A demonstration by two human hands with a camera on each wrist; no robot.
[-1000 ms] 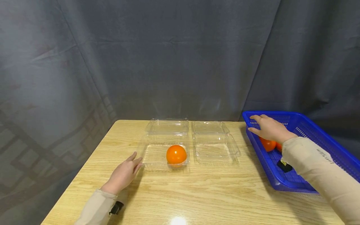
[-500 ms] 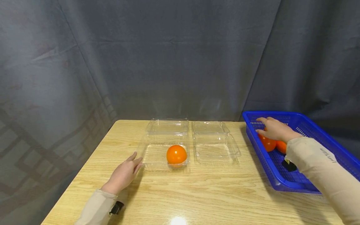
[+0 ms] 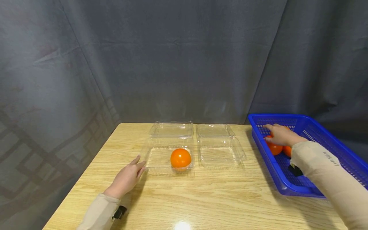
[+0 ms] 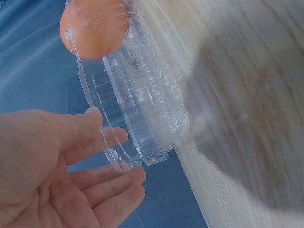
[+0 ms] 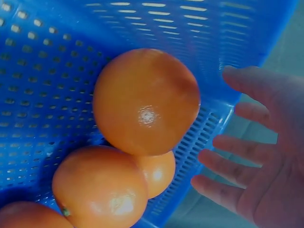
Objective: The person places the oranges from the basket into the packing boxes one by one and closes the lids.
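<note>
My left hand (image 3: 126, 179) rests at the left front corner of a clear plastic clamshell container (image 3: 158, 156). Its thumb touches the rim in the left wrist view, with loosely extended fingers (image 4: 118, 190) around the end wall. An orange (image 3: 180, 157) sits in the right part of this container. On the other side, my right hand (image 3: 280, 134) is down inside the blue basket (image 3: 287, 190), over several oranges (image 3: 274, 147). In the right wrist view its spread fingers (image 5: 232, 166) are beside the largest-looking orange (image 5: 145, 102), with a gap between them.
A second clear clamshell container (image 3: 219, 153) stands right of the first, its lid (image 3: 214, 129) folded back. Both lids lie toward the rear table edge. The basket's raised walls surround the oranges. A dark grey curtain (image 3: 184, 64) hangs behind the wooden table (image 3: 201, 198).
My right hand has moved from over the basket's left rim to the right and lower, in among the oranges. The left hand and the containers have stayed in place.
</note>
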